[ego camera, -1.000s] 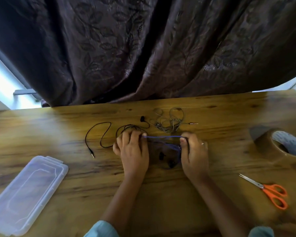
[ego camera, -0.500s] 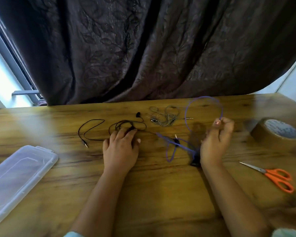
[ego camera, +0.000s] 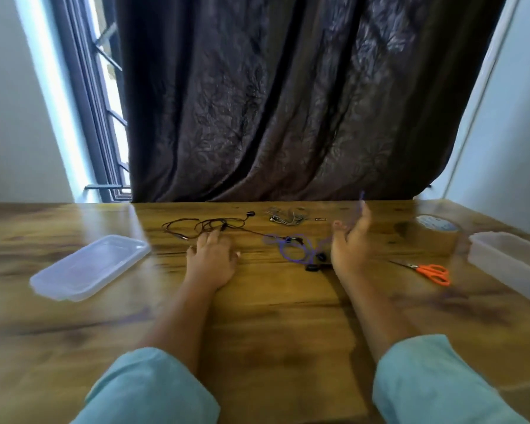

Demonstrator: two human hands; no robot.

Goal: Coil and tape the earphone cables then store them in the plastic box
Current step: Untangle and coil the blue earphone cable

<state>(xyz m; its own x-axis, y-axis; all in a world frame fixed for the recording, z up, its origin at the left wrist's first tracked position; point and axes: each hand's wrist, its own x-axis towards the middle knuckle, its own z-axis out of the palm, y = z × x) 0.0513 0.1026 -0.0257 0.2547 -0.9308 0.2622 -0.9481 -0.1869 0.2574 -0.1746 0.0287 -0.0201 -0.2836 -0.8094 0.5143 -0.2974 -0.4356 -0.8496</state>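
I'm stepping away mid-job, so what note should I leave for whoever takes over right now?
Left hand: open, flat on the table, fingertips at the black earphones.
Right hand: raised, seems to pinch a strand of the purple earphones; the rest lies loose on the table.
Grey earphones lie tangled near the far edge.
Tape roll, scissors and open plastic box sit on the right, lid on the left.
Done: no set coiled or taped, nothing visible in the box.
Left: coil, tape and store all three.

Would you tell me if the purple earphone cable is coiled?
Not coiled: the purple earphone cable lies in loose, untaped loops; the right hand holds one strand up.
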